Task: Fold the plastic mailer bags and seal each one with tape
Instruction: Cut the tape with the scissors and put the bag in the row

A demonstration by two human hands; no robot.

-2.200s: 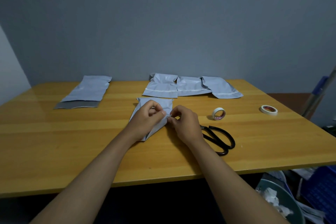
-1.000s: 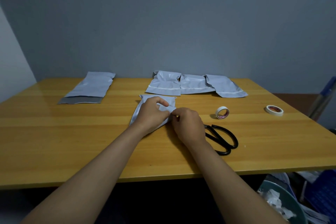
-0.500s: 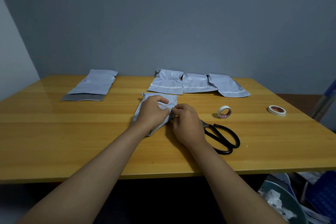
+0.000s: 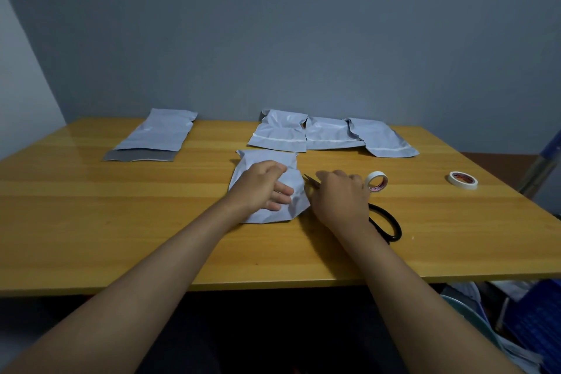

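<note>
Clearly the folded mailer bag [image 4: 267, 191] is thin, light, slippery film that springs open. Left hand [image 4: 261, 188] presses it with fingers spread flat; right hand [image 4: 340, 194] curls over the scissors [image 4: 385, 222], grip unclear. Best pinned at its folded edge.

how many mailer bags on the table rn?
5. One flat at far left; three overlapping in a row at the far middle; one under the left hand. Stacked bags could hide.

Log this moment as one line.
left hand: flat on bag | right hand: over scissors, grip unclear | tape: on table
</note>
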